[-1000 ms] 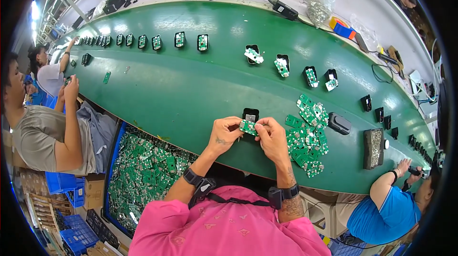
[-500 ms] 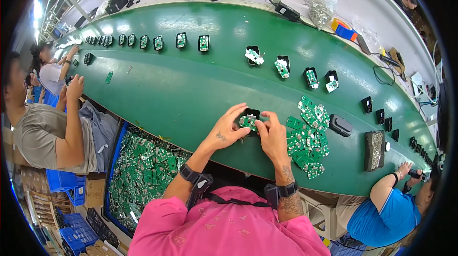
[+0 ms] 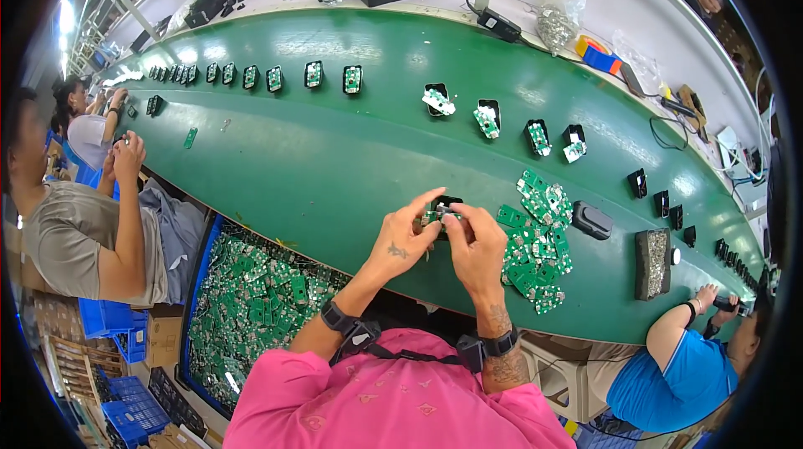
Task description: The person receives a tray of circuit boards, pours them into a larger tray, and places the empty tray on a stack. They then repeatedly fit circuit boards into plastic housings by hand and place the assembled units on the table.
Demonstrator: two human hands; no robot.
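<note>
Near the front edge of the green work surface, a small black plastic case (image 3: 450,200) sits between my two hands. A green circuit board (image 3: 430,217) with a silvery part is at its near side, mostly covered by fingers. My left hand (image 3: 401,240) curves around the left of the case, index finger stretched along the far side and thumb near the board. With thumb and index finger, my right hand (image 3: 475,241) pinches at the board's upper right. Whether the board lies inside the case is hidden. Loose circuit boards (image 3: 535,252) lie heaped beside my right hand.
Black cases with boards (image 3: 352,79) stand in a row across the far side. A black block-shaped device (image 3: 592,220) and a dark foam tray of small metal parts (image 3: 652,265) lie right. A blue-edged bin (image 3: 251,307) of boards stands lower left. Co-workers sit at both sides.
My fingers have closed in over the board, hiding more of it. The right thumb and index finger have moved up onto the case's middle. The view has shifted slightly.
</note>
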